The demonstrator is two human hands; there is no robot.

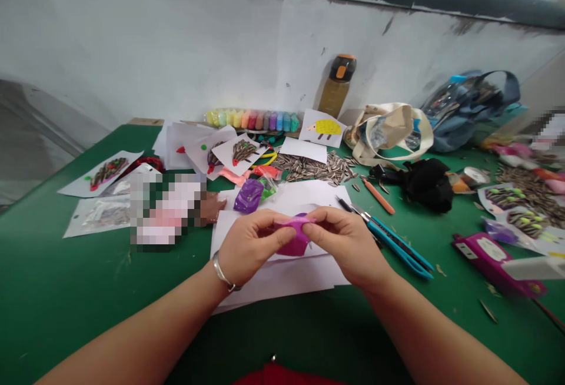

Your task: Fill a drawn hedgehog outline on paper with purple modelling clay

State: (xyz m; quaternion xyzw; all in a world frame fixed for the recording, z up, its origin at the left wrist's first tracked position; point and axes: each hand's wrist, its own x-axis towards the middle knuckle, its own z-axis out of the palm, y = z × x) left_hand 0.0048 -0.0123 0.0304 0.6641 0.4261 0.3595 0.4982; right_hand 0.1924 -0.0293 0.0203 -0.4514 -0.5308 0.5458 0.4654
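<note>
A soft magenta-purple packet of modelling clay point(293, 245) is pinched between my two hands, above white paper sheets point(260, 282). On its left edge, my left hand point(251, 241) closes thumb and fingers; a silver bracelet circles that wrist. My right hand point(346, 242) grips the other side, its thumb almost meeting the left thumb. Part of the packet is hidden behind my fingers. Just beyond my hands lie a darker purple clay packet point(248, 195) and a green one point(268, 189). Blue-handled tweezers point(401, 246) rest to the right of my right hand.
Sunflower seeds point(315, 167) are heaped behind the paper. Hedgehog pictures point(241, 152) lie to the left of the heap. Along the wall stand a row of coloured clay packets point(256, 120) and a bottle point(335, 88). An orange pen point(378, 195), black cloth point(426, 185) and magenta box point(494, 264) lie rightward.
</note>
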